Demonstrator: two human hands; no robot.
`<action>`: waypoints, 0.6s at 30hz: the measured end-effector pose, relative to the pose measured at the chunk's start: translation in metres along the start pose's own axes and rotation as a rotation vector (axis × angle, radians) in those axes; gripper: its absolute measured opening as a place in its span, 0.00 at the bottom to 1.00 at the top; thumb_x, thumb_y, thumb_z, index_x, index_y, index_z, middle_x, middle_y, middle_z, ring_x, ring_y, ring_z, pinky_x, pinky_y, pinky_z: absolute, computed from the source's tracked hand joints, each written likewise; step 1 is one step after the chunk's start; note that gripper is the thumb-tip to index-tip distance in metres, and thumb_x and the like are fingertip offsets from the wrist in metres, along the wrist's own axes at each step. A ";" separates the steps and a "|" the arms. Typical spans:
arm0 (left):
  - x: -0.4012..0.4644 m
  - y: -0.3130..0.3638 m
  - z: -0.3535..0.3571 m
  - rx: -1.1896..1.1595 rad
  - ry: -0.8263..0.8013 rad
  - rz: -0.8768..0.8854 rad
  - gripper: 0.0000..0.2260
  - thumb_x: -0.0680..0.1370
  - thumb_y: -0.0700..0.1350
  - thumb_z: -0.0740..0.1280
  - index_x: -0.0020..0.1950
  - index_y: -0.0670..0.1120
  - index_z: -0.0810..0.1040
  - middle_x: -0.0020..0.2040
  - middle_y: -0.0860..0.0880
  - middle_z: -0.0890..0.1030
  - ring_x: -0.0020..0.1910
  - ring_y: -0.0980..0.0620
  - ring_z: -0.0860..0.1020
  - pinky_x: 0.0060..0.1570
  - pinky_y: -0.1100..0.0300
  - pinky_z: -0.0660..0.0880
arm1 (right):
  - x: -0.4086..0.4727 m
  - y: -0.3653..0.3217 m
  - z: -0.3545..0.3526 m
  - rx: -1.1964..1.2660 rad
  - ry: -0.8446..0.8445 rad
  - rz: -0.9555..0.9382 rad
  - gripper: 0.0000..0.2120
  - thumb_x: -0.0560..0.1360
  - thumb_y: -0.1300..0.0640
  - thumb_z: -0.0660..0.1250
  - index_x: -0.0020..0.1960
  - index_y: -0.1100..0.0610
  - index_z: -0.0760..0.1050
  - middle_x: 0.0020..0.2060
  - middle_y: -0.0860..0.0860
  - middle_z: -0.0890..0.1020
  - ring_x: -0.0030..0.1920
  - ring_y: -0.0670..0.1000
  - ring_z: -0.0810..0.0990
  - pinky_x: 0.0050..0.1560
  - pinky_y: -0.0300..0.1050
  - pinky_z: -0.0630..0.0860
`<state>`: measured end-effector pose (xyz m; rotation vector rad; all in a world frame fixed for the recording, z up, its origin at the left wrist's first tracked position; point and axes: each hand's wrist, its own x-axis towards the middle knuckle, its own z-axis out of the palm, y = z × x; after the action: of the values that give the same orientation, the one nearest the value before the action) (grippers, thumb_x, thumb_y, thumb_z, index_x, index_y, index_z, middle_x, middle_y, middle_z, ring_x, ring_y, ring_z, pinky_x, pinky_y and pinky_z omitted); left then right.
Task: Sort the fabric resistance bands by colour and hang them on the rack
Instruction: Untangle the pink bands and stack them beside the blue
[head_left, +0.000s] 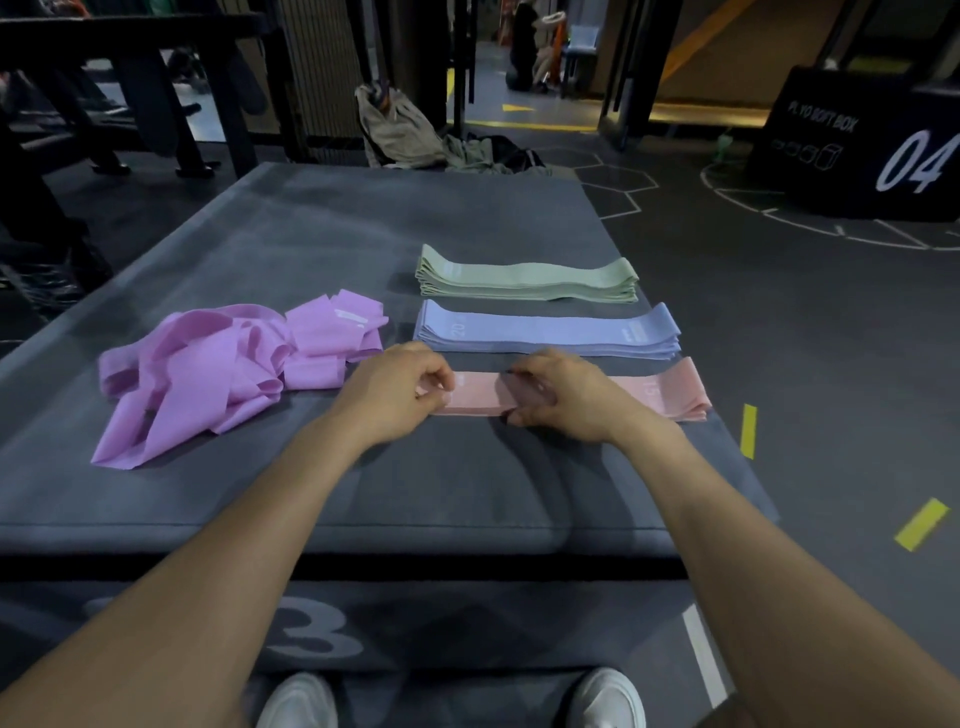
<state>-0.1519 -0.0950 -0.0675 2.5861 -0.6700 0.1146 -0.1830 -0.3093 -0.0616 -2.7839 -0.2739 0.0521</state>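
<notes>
Pink bands (670, 397) — gripped by both hands — near mat edge (727, 431).

Table (260, 249): dark grey padded top, printed with a large pale "3" on its near side.
Black box (857, 150): far right on the floor, lettered "PLYO SOFT BOX" and "04".
Clothing heap (400, 130): beige and dark garments on the floor beyond the table's far edge.
Floor markings (922, 524): yellow tape strips to the right; white hexagon outlines further back.
Shoes (608, 699): two white toes at the bottom edge.
</notes>
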 end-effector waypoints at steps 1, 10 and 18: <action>0.001 0.005 0.000 0.043 0.027 0.014 0.05 0.74 0.46 0.69 0.49 0.50 0.80 0.51 0.53 0.77 0.52 0.51 0.75 0.53 0.56 0.70 | -0.004 0.003 -0.002 0.015 0.034 0.006 0.30 0.69 0.45 0.72 0.68 0.53 0.70 0.63 0.53 0.72 0.63 0.56 0.71 0.65 0.53 0.67; 0.018 0.080 0.038 0.007 -0.038 0.169 0.10 0.76 0.44 0.65 0.57 0.51 0.76 0.57 0.52 0.73 0.61 0.50 0.70 0.58 0.51 0.70 | -0.051 0.050 -0.019 -0.088 0.278 0.268 0.17 0.76 0.57 0.64 0.64 0.58 0.73 0.62 0.57 0.71 0.63 0.59 0.66 0.62 0.46 0.64; 0.019 0.080 0.048 0.032 -0.065 0.106 0.12 0.75 0.39 0.66 0.56 0.53 0.76 0.56 0.55 0.74 0.58 0.51 0.72 0.58 0.51 0.71 | -0.059 0.059 -0.019 -0.100 0.251 0.287 0.13 0.78 0.55 0.62 0.60 0.58 0.76 0.57 0.56 0.73 0.61 0.57 0.69 0.56 0.48 0.70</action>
<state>-0.1747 -0.1872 -0.0732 2.5942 -0.8356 0.0761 -0.2286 -0.3819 -0.0633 -2.8676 0.1913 -0.2464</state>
